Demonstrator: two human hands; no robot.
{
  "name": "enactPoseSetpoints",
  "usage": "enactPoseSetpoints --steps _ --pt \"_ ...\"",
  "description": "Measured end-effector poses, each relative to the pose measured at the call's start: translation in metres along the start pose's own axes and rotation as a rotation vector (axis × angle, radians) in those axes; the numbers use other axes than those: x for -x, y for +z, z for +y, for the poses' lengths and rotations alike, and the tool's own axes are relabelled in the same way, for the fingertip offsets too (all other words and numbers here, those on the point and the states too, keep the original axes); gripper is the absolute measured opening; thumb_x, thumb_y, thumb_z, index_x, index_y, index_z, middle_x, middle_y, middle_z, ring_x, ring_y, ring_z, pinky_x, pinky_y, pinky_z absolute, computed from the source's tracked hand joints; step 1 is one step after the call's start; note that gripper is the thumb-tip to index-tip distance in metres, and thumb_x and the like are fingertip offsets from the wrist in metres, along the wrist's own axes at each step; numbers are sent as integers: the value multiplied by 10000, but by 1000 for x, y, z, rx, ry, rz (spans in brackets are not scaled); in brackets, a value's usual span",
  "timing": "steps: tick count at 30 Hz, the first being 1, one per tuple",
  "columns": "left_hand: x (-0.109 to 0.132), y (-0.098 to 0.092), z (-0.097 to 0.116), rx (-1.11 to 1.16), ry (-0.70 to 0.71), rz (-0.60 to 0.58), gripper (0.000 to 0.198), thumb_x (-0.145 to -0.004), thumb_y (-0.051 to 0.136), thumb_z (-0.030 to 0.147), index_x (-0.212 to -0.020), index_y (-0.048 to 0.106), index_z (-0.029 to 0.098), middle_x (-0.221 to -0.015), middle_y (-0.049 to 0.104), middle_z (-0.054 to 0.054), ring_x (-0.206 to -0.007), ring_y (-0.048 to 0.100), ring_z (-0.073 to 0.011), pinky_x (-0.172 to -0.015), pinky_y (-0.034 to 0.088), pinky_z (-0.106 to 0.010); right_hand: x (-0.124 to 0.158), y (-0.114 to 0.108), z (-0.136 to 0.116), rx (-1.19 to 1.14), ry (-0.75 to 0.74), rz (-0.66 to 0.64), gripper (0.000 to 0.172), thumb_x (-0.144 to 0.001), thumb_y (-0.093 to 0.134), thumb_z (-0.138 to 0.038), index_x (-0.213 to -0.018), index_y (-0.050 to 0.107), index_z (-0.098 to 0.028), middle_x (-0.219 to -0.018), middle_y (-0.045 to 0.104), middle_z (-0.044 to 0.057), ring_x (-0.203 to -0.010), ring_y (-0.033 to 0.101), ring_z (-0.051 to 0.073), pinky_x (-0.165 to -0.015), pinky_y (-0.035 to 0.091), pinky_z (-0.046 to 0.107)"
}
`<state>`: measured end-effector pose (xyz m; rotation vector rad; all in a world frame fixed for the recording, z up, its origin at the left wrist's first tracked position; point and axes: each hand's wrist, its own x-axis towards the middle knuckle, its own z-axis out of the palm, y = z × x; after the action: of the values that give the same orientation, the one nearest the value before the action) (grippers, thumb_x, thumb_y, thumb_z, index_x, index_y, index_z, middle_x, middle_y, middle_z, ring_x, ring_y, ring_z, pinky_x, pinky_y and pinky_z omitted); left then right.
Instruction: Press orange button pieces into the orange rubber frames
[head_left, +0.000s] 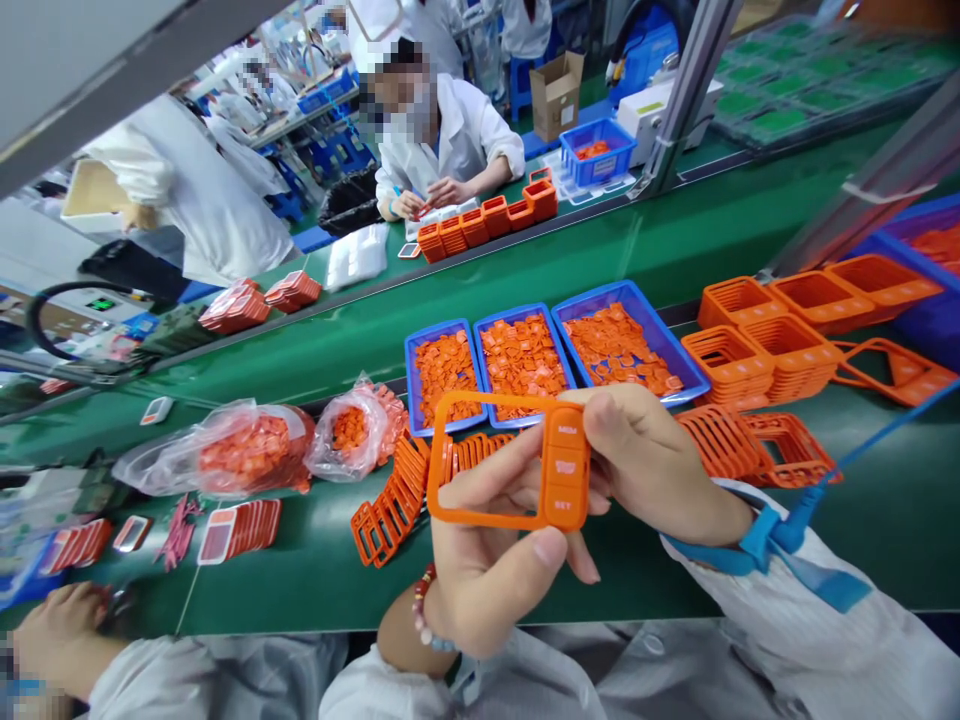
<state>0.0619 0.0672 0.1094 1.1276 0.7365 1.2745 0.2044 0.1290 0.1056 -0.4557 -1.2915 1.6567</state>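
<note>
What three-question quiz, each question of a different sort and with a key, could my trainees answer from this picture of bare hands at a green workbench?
1. Fill in: the left hand holds an orange, rounded-rectangle plastic frame, whose uppermost orange button reads ___.
2. Count: how many shallow blue plastic trays of small orange parts stand side by side just beyond the hands?
3. Choose: which of this person's wrists wears the flat blue strap? A) left B) right

Key: 1. MEM 2. Three 3. B

Blue strap with blue cord on the right wrist; below the strap, a white sleeve; left of the strap, a multicoloured beaded bracelet.
</note>
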Motion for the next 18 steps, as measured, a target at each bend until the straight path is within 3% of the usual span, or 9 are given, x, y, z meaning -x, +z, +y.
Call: enactPoseSetpoints --steps 3,18 --pt "3 0 1 7 -7 0 445 -890 699 307 -1333 652 313 -1034 790 -57 -607 728 -159 -526 625 -249 2 0 0 16 -7 -2 597 -980 426 -652 -619 513 -185 -503 502 -20 -412 413 71 -373 291 206" --pt "2 2 -2 33 32 -20 439 -918 652 291 -1353 633 351 -1066 777 -54 -851 762 -250 -533 632 -275 2 1 -2 55 -69 12 573 -991 447 -609 -612 511 -184 -500 498 -28 -416 430 67 -377 303 200"
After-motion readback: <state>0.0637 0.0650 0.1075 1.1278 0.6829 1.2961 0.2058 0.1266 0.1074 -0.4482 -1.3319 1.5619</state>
